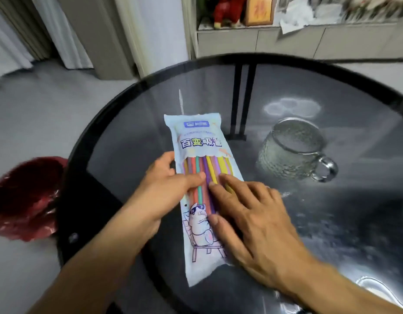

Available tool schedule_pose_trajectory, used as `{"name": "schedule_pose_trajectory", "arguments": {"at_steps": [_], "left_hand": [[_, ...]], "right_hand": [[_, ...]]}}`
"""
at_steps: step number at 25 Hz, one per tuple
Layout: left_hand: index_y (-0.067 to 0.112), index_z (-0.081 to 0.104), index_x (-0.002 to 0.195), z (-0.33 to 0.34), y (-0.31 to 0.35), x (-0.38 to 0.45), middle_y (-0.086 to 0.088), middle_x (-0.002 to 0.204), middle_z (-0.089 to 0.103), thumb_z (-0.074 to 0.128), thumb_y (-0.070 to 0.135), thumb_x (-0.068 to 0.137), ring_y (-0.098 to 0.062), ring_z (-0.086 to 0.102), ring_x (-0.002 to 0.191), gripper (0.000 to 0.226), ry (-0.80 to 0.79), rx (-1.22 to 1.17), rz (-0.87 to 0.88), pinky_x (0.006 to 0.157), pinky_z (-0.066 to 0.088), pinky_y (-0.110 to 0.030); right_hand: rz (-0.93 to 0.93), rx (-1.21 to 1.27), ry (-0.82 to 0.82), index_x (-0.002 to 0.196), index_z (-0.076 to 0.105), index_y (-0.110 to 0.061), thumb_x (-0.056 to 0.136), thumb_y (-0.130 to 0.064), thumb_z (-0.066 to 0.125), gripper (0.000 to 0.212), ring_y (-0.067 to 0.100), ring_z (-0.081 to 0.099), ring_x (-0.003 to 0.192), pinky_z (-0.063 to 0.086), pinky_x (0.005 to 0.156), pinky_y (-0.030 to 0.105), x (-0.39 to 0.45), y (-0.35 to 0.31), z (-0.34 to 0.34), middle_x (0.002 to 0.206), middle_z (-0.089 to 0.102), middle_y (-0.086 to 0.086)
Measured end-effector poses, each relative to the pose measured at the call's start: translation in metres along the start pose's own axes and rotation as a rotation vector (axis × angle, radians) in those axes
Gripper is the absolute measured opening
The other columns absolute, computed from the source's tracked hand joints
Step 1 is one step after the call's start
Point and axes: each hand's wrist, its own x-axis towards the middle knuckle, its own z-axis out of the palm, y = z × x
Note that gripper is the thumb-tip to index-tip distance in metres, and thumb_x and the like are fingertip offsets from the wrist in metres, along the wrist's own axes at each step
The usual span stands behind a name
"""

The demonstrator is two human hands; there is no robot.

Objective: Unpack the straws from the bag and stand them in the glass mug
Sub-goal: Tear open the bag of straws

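The bag (201,189) lies flat on the worktop (331,223), long axis running from lower centre up to frame centre; right hand (248,220) rests on its right edge, fingers (220,177) straight and pressing; left hand (164,184) grips its left edge, thumb on top; straws (205,168) remain sealed inside; glass mug (293,148) stands beyond, right of centre, nearer the right hand.

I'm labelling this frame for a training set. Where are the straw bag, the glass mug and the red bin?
straw bag (197,141): head view, on the printed upper part of the pack.
glass mug (284,155): head view, on its textured side wall.
red bin (26,200): head view, on its red liner.
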Motion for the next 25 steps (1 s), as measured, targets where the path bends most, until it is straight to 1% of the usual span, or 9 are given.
{"name": "schedule_pose_trajectory", "arguments": {"at_steps": [3, 5, 8, 11, 14, 16, 18, 20, 25], "left_hand": [[0.019, 0.062, 0.115, -0.026, 0.009, -0.033, -0.004, 0.090, 0.076, 0.067, -0.004, 0.082, -0.014, 0.073, 0.073, 0.041, -0.056, 0.071, 0.058, 0.066, 0.059, -0.028], [0.027, 0.062, 0.115, -0.053, 0.023, -0.058, -0.001, 0.095, 0.076, 0.064, -0.004, 0.083, -0.013, 0.072, 0.075, 0.044, -0.115, 0.244, 0.212, 0.062, 0.056, -0.026], [0.042, 0.059, 0.113, -0.086, 0.039, -0.081, 0.014, 0.107, 0.069, 0.065, 0.005, 0.083, -0.007, 0.066, 0.099, 0.048, -0.174, 0.619, 0.474, 0.089, 0.053, -0.033], [0.048, 0.057, 0.110, -0.082, 0.032, -0.098, 0.018, 0.113, 0.065, 0.062, 0.011, 0.086, -0.006, 0.060, 0.107, 0.044, -0.181, 0.771, 0.553, 0.099, 0.047, -0.036], [0.038, 0.059, 0.118, -0.062, 0.018, -0.093, 0.010, 0.122, 0.063, 0.062, 0.012, 0.085, -0.019, 0.057, 0.115, 0.042, 0.240, 0.910, 0.666, 0.111, 0.034, -0.045], [0.026, 0.063, 0.116, -0.041, 0.013, -0.095, 0.006, 0.120, 0.064, 0.064, 0.015, 0.081, -0.022, 0.061, 0.109, 0.036, 0.395, 0.803, 0.845, 0.106, 0.040, -0.043], [0.024, 0.065, 0.110, -0.009, 0.010, -0.109, 0.011, 0.116, 0.063, 0.064, 0.029, 0.082, -0.011, 0.061, 0.106, 0.028, 0.192, 0.592, 0.929, 0.099, 0.045, -0.028], [0.026, 0.065, 0.107, 0.017, 0.007, -0.120, 0.017, 0.119, 0.060, 0.065, 0.043, 0.078, -0.001, 0.055, 0.111, 0.033, 0.061, 0.506, 0.919, 0.099, 0.038, -0.012], [0.028, 0.063, 0.091, 0.026, 0.006, -0.117, 0.031, 0.104, 0.057, 0.075, 0.052, 0.065, 0.009, 0.058, 0.101, 0.037, 0.204, 0.366, 0.889, 0.083, 0.038, -0.001]], "right_hand": [[-0.068, 0.093, 0.037, 0.124, 0.058, -0.030, 0.098, -0.049, 0.034, 0.041, 0.023, 0.060, 0.100, 0.047, 0.083, 0.040, -0.008, -0.023, -0.025, 0.132, 0.059, -0.008], [-0.014, 0.232, 0.316, 0.117, 0.065, -0.022, 0.094, -0.039, 0.046, 0.034, 0.019, 0.061, 0.103, 0.050, 0.086, 0.038, -0.016, -0.038, -0.059, 0.125, 0.064, -0.006], [0.209, 0.370, 0.557, 0.127, 0.056, -0.021, 0.084, -0.036, 0.056, 0.045, 0.011, 0.052, 0.111, 0.047, 0.092, 0.033, -0.029, -0.037, -0.087, 0.129, 0.059, -0.008], [0.478, 0.868, 0.274, 0.112, 0.067, -0.022, 0.084, -0.029, 0.070, 0.029, 0.021, 0.068, 0.104, 0.054, 0.092, 0.046, -0.046, -0.031, -0.091, 0.110, 0.074, -0.004], [0.615, 1.094, 0.249, 0.086, 0.073, -0.007, 0.084, -0.016, 0.074, 0.009, 0.031, 0.072, 0.079, 0.058, 0.075, 0.052, -0.053, -0.025, -0.082, 0.084, 0.078, 0.013], [0.700, 1.180, 0.415, 0.073, 0.062, -0.004, 0.079, -0.027, 0.079, 0.029, 0.029, 0.064, 0.069, 0.055, 0.066, 0.057, -0.051, -0.025, -0.077, 0.083, 0.070, 0.031], [0.704, 1.279, 0.522, 0.070, 0.055, -0.009, 0.078, -0.031, 0.078, 0.033, 0.029, 0.059, 0.070, 0.051, 0.062, 0.049, -0.044, -0.029, -0.074, 0.086, 0.063, 0.040], [0.677, 1.357, 0.522, 0.071, 0.053, -0.013, 0.090, -0.022, 0.066, 0.025, 0.028, 0.062, 0.071, 0.050, 0.060, 0.037, -0.038, -0.029, -0.075, 0.079, 0.065, 0.031], [0.473, 1.554, 0.367, 0.090, 0.064, -0.008, 0.098, -0.015, 0.048, 0.019, 0.025, 0.072, 0.075, 0.055, 0.057, 0.026, -0.033, -0.031, -0.082, 0.093, 0.076, 0.017]]}}
